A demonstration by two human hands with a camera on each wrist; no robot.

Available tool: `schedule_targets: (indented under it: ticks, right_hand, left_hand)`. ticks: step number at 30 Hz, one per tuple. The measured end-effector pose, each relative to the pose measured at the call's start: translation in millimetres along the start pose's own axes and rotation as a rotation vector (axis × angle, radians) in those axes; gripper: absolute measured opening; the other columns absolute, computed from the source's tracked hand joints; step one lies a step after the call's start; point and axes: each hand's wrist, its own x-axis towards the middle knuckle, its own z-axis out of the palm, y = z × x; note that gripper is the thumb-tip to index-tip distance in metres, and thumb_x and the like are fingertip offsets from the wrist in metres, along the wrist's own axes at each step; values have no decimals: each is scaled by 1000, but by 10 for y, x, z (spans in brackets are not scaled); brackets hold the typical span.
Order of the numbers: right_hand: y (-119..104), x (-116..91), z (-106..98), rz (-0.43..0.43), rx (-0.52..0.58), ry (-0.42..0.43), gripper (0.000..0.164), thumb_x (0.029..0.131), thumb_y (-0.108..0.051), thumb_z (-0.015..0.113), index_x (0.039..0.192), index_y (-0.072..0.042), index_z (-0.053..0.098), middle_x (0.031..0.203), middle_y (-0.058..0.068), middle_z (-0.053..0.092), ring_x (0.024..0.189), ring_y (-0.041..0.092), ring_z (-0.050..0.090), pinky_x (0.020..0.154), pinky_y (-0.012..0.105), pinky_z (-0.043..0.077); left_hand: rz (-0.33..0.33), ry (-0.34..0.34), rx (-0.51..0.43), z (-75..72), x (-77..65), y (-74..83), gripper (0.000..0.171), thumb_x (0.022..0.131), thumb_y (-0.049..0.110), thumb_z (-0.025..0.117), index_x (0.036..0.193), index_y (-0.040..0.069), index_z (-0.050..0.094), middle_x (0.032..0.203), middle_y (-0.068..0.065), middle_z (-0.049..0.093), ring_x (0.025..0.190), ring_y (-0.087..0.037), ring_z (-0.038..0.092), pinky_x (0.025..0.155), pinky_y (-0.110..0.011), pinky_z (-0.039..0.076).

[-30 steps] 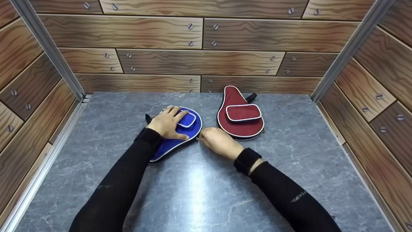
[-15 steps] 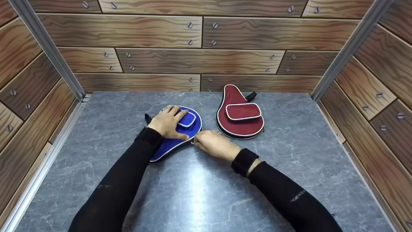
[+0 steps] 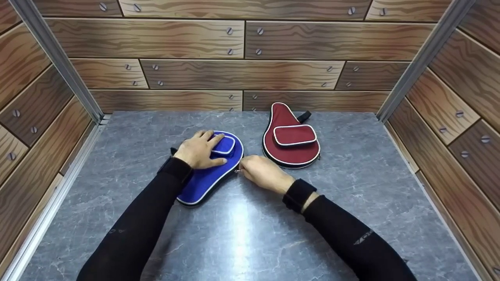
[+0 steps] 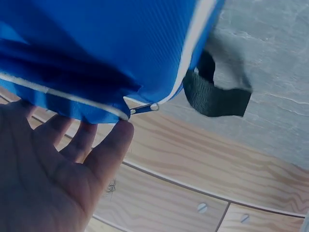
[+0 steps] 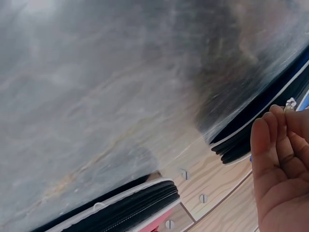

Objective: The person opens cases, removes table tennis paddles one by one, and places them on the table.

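A blue table tennis paddle case (image 3: 209, 177) with white piping lies left of centre, its narrow end toward the front. Across its top rests my left hand (image 3: 199, 150), fingers spread over the small front pocket (image 3: 224, 145). In the left wrist view those fingers reach along the pocket edge, beside a small zipper pull (image 4: 145, 108). My right hand (image 3: 265, 173) is at the case's right edge. The right wrist view has its thumb and fingertips pinching a metal zipper pull (image 5: 290, 103) on the black zipped side.
A red paddle case (image 3: 291, 152) with a pocket and black strap lies behind my right hand. Grey marbled tabletop (image 3: 312, 242) surrounds both cases. Wood-patterned walls (image 3: 195, 74) and metal corner posts (image 3: 418, 58) enclose the back and sides.
The blue case has turned, its narrow end swinging toward the front, and my left hand has shifted left with it. My right hand moved left along the edge, then slightly back right.
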Motion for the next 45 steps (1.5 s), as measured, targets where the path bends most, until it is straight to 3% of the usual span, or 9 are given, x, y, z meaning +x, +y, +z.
schedule_targets:
  ticks: [12, 22, 30, 33, 37, 40, 42, 45]
  right_hand:
    - [112, -1, -32, 75, -23, 25, 12, 108, -11, 77, 97, -8, 77, 98, 13, 83, 95, 36, 83, 85, 58, 67]
    - [209, 43, -42, 89, -76, 43, 12, 108, -9, 75, 97, -6, 76, 98, 15, 83, 98, 39, 83, 85, 59, 68]
    - [282, 122, -56, 113, -80, 60, 10, 106, -6, 75, 96, -6, 76, 97, 16, 83, 97, 40, 84, 84, 61, 69]
    - [299, 157, -66, 117, -89, 64, 11, 106, -4, 72, 95, -5, 75, 96, 17, 83, 97, 42, 84, 84, 61, 68]
    - [350, 226, -40, 115, -83, 66, 14, 106, -3, 70, 93, -5, 74, 95, 18, 82, 97, 44, 83, 83, 64, 68]
    - [538, 299, 138, 106, -65, 91, 14, 105, -6, 70, 92, -8, 73, 93, 16, 80, 94, 44, 82, 80, 65, 67]
    - [702, 355, 290, 97, -92, 98, 14, 106, -10, 70, 92, -12, 73, 93, 12, 80, 92, 41, 82, 78, 62, 68]
    - [708, 366, 287, 96, -91, 97, 14, 106, -10, 70, 92, -11, 73, 92, 12, 79, 91, 41, 82, 78, 62, 68]
  left_hand:
    - [-7, 24, 111, -25, -123, -41, 95, 107, 74, 68, 180, 16, 48, 176, -26, 57, 163, -51, 55, 121, -71, 62]
    - [-5, 60, 87, -34, -232, -97, 92, 106, 73, 69, 171, 8, 58, 156, -31, 69, 147, -52, 67, 115, -69, 65]
    - [-17, 55, 77, -82, -240, -126, 90, 107, 71, 70, 173, 11, 57, 158, -30, 69, 145, -52, 68, 115, -70, 64]
    - [26, 79, 74, -79, -216, -118, 90, 106, 69, 72, 175, 14, 55, 166, -26, 65, 152, -51, 66, 121, -69, 62]
    - [139, 116, 67, -45, -180, -97, 91, 106, 66, 75, 178, 15, 52, 178, -22, 57, 165, -48, 58, 135, -66, 52]
    - [215, 126, 46, -6, -157, -65, 93, 105, 64, 78, 179, 15, 50, 184, -21, 51, 170, -45, 52, 141, -64, 46]
    - [242, 119, 36, 22, -143, -41, 96, 104, 65, 79, 180, 16, 48, 186, -20, 48, 173, -44, 49, 141, -63, 45]
    - [257, 97, 20, 56, -133, -10, 100, 102, 66, 80, 181, 16, 46, 187, -20, 46, 174, -43, 47, 141, -63, 46]
